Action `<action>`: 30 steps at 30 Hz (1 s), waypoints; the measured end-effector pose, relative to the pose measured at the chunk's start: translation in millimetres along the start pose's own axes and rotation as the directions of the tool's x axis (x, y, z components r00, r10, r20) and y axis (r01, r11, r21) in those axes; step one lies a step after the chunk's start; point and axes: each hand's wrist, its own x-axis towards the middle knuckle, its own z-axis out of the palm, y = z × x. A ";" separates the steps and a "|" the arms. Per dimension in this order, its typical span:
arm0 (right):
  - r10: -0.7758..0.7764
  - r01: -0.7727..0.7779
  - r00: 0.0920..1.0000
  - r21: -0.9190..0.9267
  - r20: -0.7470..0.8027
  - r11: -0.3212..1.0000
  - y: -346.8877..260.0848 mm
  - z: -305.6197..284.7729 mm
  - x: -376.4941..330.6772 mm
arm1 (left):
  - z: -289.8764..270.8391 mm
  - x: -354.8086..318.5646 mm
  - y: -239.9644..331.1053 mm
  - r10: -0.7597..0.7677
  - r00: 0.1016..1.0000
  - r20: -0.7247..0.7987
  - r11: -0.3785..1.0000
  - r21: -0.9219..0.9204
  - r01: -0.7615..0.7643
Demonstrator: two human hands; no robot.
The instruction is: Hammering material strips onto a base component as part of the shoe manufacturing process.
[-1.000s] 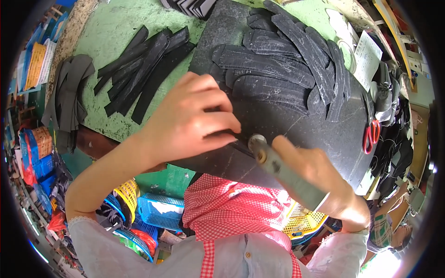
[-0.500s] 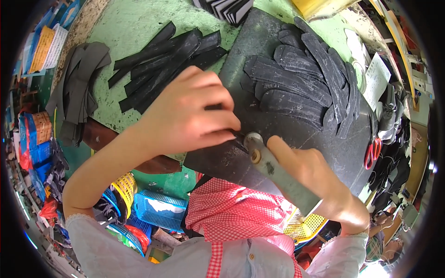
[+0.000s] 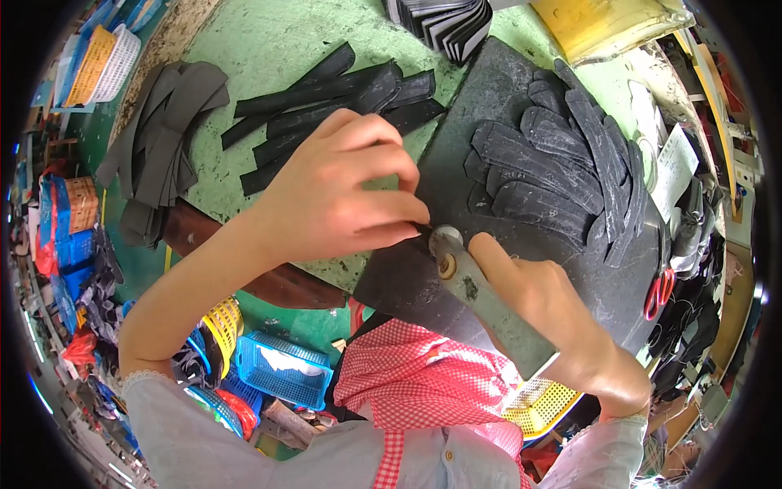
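My left hand [image 3: 346, 191] is closed, thumb and fingers pinched over the black sheet. A dark strip end [image 3: 424, 233] shows at its fingertips; most of it is hidden behind the hand. My right hand [image 3: 533, 293] wraps round a flat grey metal hand tool [image 3: 489, 306] with a round silver end and a brass-coloured screw. That round end meets the strip beside my left fingertips. Beneath both hands lies a large black sheet [image 3: 399, 285]. On its far right part rests a pile of black rounded strips [image 3: 546, 171] with pale dusty marks.
More black strips [image 3: 326, 98] lie on the green table [image 3: 269, 49], with grey strips [image 3: 175, 122] at its left edge. A fanned stack of dark pieces [image 3: 444, 24] stands at the back. Red-handled scissors [image 3: 658, 293] lie right. Blue baskets [image 3: 281, 371] stand below the table.
The table and its piles have shifted right and slightly down in view. My hands stay close together, with the tool's round end still at my left fingertips.
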 end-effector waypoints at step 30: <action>0.434 -0.264 0.721 0.364 -0.540 0.893 67.5 -34.2 -127.1 | -14.6 27.9 30.7 -0.352 0.928 -0.124 0.874 0.311 0.374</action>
